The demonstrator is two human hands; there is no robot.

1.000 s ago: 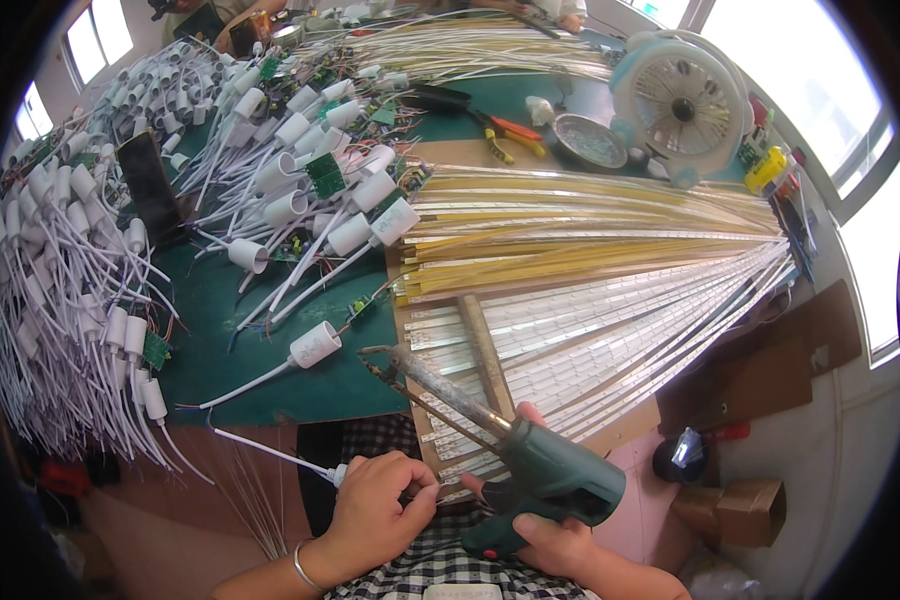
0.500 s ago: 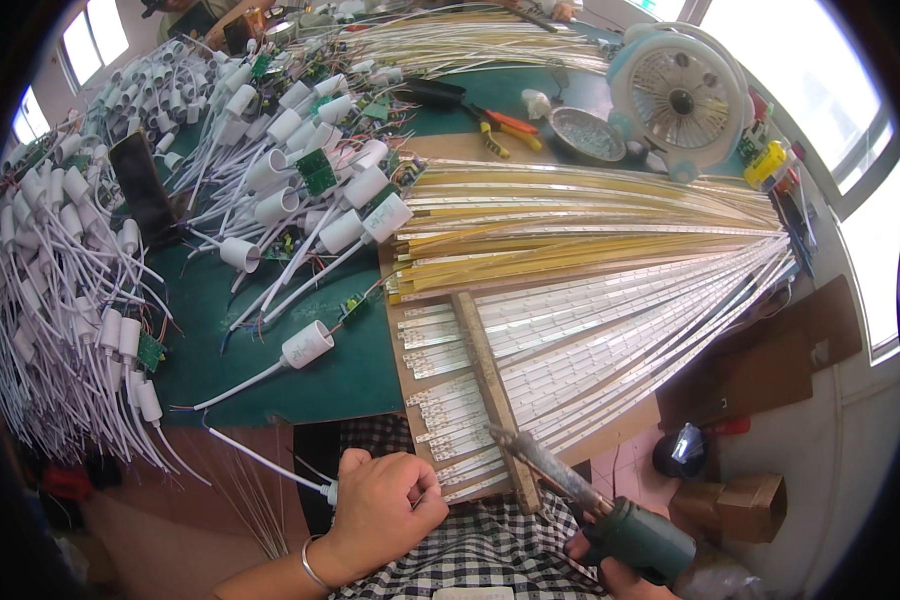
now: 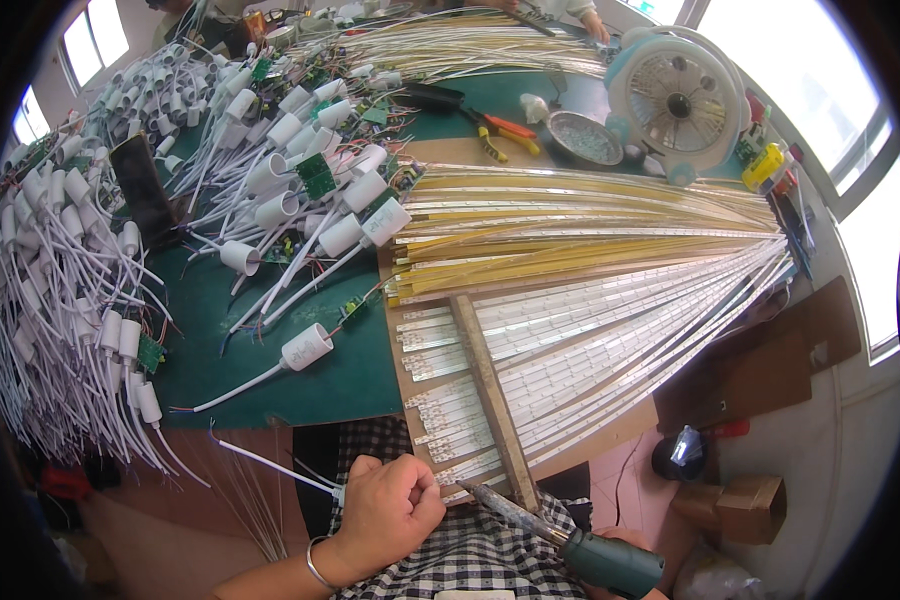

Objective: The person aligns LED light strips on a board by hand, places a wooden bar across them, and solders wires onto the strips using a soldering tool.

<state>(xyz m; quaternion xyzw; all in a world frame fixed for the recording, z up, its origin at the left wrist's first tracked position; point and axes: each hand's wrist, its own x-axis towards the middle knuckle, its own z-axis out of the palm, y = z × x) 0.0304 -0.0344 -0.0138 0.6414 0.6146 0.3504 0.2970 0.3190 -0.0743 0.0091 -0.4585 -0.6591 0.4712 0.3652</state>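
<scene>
My left hand [image 3: 388, 508] is closed around the end of a thin white cable [image 3: 270, 462], close to the near ends of the light strips. My right hand [image 3: 625, 543] is mostly hidden at the lower edge and grips a green-handled soldering iron [image 3: 568, 538]. Its dark tip [image 3: 470, 488] rests beside the lowest white strips. A fan of white light strips [image 3: 590, 345] and yellow light strips [image 3: 570, 225] lies on a brown board [image 3: 395, 330], held down by a wooden bar [image 3: 490, 400].
Several white cylindrical housings with cables [image 3: 300, 190] and small green circuit boards [image 3: 318, 176] cover the green mat [image 3: 300, 385]. A pale blue fan [image 3: 682, 102], a metal dish [image 3: 583, 140], orange-handled pliers [image 3: 500, 135] and a dark phone [image 3: 148, 190] lie behind. Cardboard boxes [image 3: 740, 505] sit lower right.
The soldering iron has dropped lower and to the right, its tip pulling back off the strips to their near ends. My left hand stays closed on the white cable.
</scene>
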